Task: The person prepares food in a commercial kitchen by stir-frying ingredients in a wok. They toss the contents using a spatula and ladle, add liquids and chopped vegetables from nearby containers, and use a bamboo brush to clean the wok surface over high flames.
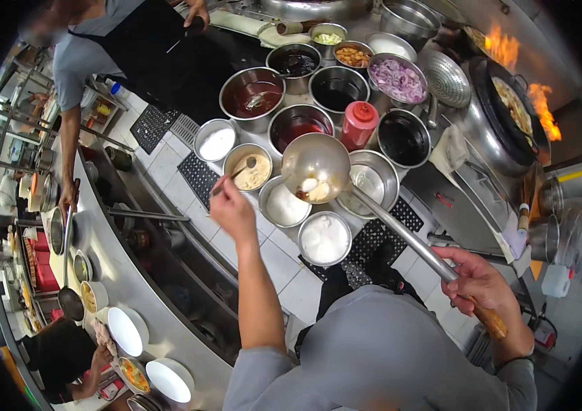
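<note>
My right hand (475,279) is wrapped round the lower end of a long-handled metal ladle (313,159), near its wooden grip. In the ladle's bowl lie small heaps of white and pale powder and some brown liquid. My left hand (233,211) pinches the handle of a small spoon (250,163), its tip over a bowl of beige seasoning (252,175). Under and around the ladle stand bowls of white granules (285,205) and white powder (325,238), a pot of red sauce (291,130), a pot of clear liquid (377,179) and a red squeeze bottle (358,127).
Dark sauces, chopped onion (398,79) and a strainer (447,79) are farther back. Flames rise beside a wok (510,113) at the far right. Left, a steel counter (150,301) carries white bowls (128,331). A co-worker in a black apron (167,58) holds another ladle (69,301).
</note>
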Action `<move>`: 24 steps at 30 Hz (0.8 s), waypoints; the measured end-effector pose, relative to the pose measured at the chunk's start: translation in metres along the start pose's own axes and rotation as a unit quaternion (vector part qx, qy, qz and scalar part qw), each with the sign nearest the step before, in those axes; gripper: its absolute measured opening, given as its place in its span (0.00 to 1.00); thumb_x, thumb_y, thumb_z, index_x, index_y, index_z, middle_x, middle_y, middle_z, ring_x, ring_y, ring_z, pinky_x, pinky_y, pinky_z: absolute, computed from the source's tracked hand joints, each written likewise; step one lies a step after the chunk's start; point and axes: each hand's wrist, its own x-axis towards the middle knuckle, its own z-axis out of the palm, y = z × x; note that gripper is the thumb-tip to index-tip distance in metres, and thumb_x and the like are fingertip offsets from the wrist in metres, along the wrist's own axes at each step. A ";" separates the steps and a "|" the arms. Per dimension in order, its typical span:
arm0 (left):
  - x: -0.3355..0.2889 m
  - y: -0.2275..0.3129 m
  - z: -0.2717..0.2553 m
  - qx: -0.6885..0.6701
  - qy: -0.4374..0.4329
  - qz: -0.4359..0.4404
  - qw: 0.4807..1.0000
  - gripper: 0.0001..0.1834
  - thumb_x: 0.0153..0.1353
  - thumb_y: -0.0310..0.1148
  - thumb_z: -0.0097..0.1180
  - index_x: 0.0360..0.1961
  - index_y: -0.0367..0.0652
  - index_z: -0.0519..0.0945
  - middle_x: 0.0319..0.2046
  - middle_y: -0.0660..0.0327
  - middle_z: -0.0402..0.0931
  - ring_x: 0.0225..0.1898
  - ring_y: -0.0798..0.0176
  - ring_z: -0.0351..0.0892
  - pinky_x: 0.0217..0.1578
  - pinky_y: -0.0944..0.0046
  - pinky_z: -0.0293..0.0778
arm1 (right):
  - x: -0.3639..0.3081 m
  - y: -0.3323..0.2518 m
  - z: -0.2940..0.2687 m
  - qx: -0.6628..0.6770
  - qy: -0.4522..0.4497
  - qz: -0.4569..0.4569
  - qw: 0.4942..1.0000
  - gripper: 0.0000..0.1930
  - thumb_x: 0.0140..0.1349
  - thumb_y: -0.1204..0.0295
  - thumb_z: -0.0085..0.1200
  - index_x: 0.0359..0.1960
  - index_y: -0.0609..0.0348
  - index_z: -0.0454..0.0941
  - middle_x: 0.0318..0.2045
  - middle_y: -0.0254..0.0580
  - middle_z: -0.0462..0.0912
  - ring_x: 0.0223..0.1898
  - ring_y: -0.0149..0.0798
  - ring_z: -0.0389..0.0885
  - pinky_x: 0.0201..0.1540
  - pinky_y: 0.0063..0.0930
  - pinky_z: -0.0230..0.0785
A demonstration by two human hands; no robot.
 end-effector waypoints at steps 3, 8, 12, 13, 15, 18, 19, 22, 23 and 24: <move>0.011 -0.013 0.026 0.073 -0.024 0.022 0.997 0.14 0.65 0.31 0.50 0.35 0.30 0.83 0.32 0.46 0.81 0.33 0.44 0.81 0.37 0.52 0.75 | 0.004 -0.002 0.005 -0.016 0.021 -0.004 1.000 0.35 0.56 0.83 0.54 0.67 0.54 0.63 0.22 0.35 0.73 0.12 0.24 0.67 0.13 0.18 0.58; 0.015 -0.020 0.041 0.062 -0.033 0.011 0.997 0.14 0.65 0.32 0.49 0.35 0.33 0.83 0.31 0.45 0.81 0.32 0.42 0.80 0.36 0.51 0.75 | 0.011 -0.006 0.008 -0.010 0.038 -0.015 0.999 0.35 0.54 0.83 0.55 0.67 0.54 0.64 0.22 0.34 0.73 0.12 0.25 0.66 0.13 0.18 0.56; 0.018 -0.022 0.037 0.006 -0.018 -0.050 0.999 0.15 0.65 0.33 0.48 0.35 0.33 0.83 0.28 0.47 0.82 0.29 0.46 0.81 0.33 0.54 0.75 | 0.012 -0.012 0.011 -0.012 0.044 -0.016 0.999 0.34 0.54 0.83 0.55 0.66 0.54 0.65 0.23 0.34 0.73 0.12 0.24 0.66 0.13 0.18 0.56; 0.019 -0.024 0.035 -0.001 -0.015 -0.060 0.998 0.15 0.65 0.33 0.48 0.35 0.32 0.83 0.27 0.48 0.82 0.28 0.50 0.82 0.31 0.56 0.75 | 0.012 -0.014 0.011 -0.010 0.042 -0.021 0.999 0.34 0.54 0.83 0.56 0.66 0.54 0.65 0.23 0.34 0.73 0.12 0.24 0.66 0.13 0.17 0.56; 0.019 -0.037 0.029 -0.033 -0.015 -0.124 0.992 0.15 0.66 0.33 0.48 0.35 0.32 0.83 0.26 0.52 0.82 0.27 0.56 0.81 0.30 0.59 0.74 | 0.012 -0.014 0.014 -0.011 0.035 -0.027 0.999 0.34 0.54 0.83 0.56 0.66 0.54 0.65 0.23 0.34 0.73 0.12 0.24 0.66 0.13 0.17 0.56; 0.018 -0.047 0.018 -0.147 -0.012 -0.232 0.961 0.15 0.66 0.35 0.50 0.37 0.34 0.83 0.27 0.58 0.82 0.28 0.67 0.79 0.29 0.65 0.72 | 0.011 -0.012 0.012 -0.009 0.035 -0.030 0.999 0.34 0.55 0.82 0.55 0.66 0.54 0.65 0.22 0.34 0.72 0.12 0.24 0.66 0.13 0.18 0.56; 0.015 -0.050 0.013 -0.225 -0.005 -0.276 0.935 0.14 0.66 0.36 0.51 0.39 0.35 0.82 0.28 0.61 0.81 0.30 0.71 0.78 0.30 0.68 0.72 | 0.013 -0.008 0.008 -0.015 0.022 -0.033 0.999 0.34 0.56 0.82 0.54 0.67 0.54 0.63 0.22 0.34 0.72 0.12 0.24 0.66 0.13 0.19 0.56; 0.010 -0.003 -0.017 -0.285 0.000 -0.272 0.919 0.12 0.67 0.33 0.51 0.39 0.34 0.82 0.30 0.61 0.81 0.28 0.72 0.77 0.29 0.70 0.71 | 0.018 -0.004 0.001 -0.016 -0.012 -0.042 0.999 0.34 0.57 0.82 0.52 0.68 0.54 0.61 0.21 0.35 0.71 0.12 0.25 0.66 0.13 0.20 0.57; 0.006 0.019 -0.032 -0.293 -0.003 -0.249 0.923 0.13 0.67 0.32 0.50 0.37 0.33 0.82 0.29 0.60 0.82 0.28 0.71 0.77 0.28 0.70 0.69 | 0.021 -0.005 -0.001 -0.014 -0.037 -0.042 0.998 0.34 0.58 0.83 0.51 0.69 0.54 0.59 0.21 0.35 0.71 0.12 0.25 0.66 0.13 0.20 0.58; -0.001 0.038 -0.042 -0.292 -0.003 -0.250 0.923 0.13 0.67 0.32 0.50 0.37 0.33 0.82 0.29 0.60 0.82 0.28 0.71 0.77 0.28 0.70 0.69 | 0.025 -0.007 -0.002 -0.031 -0.066 -0.042 0.996 0.34 0.60 0.82 0.49 0.70 0.54 0.56 0.21 0.35 0.71 0.12 0.25 0.67 0.13 0.20 0.59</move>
